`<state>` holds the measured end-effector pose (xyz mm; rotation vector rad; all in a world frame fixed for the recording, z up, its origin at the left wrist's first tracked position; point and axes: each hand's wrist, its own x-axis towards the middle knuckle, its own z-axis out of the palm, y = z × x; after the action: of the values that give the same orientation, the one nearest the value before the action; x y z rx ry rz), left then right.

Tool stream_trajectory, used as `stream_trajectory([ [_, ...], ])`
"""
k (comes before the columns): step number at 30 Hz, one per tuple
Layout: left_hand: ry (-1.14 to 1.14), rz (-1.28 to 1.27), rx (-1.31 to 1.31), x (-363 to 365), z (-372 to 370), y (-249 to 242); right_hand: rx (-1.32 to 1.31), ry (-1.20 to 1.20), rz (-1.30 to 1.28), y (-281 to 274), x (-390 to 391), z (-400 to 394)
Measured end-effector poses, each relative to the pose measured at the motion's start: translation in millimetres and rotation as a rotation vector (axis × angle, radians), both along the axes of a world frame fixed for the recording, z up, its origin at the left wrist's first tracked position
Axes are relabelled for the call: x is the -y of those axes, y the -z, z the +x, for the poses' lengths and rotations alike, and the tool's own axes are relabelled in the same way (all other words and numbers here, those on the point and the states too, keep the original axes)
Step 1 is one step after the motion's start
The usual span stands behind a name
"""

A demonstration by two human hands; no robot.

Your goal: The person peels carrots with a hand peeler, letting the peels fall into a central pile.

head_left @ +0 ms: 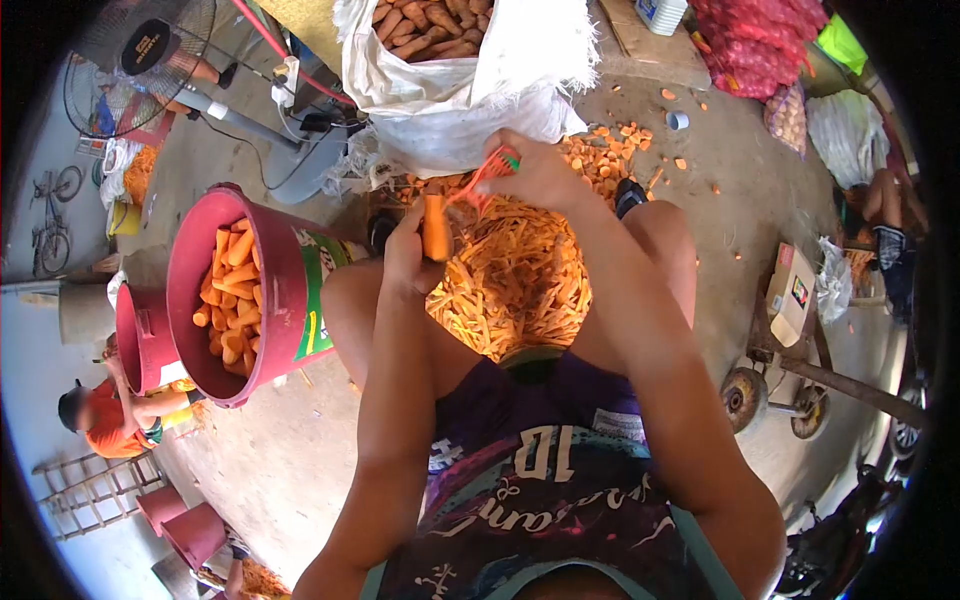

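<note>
My left hand point(404, 246) grips a peeled-looking orange carrot point(436, 230), held upright between my knees. In my right hand point(535, 172) is a red peeler point(483, 181), its head close beside the carrot's upper end. Below both hands lies a heap of orange peelings point(520, 285), piled between my legs. Just beyond my hands stands a white sack point(455, 125), rolled down around reddish-brown unpeeled carrots point(428, 28). To my left a large red tub point(188, 330) contains bright orange peeled carrots point(232, 305).
Cut carrot pieces point(612, 150) lie scattered past my right knee. A pedestal fan point(145, 50) stands at the far left, near a seated person in orange point(110, 420). Red mesh sacks point(755, 40) are at the back right, and a wheeled cart point(790, 385) stands to the right.
</note>
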<state>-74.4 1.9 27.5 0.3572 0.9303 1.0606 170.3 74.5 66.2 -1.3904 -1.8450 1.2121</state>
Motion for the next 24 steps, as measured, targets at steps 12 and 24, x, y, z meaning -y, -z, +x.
stream_trajectory([
  [12,0.062,-0.023,-0.015,4,18,-16,-0.031,-0.078,0.197,13,-2,-1],
  [24,-0.025,0.011,0.023,-4,7,19,0.054,-0.197,0.104,-2,19,-21],
])
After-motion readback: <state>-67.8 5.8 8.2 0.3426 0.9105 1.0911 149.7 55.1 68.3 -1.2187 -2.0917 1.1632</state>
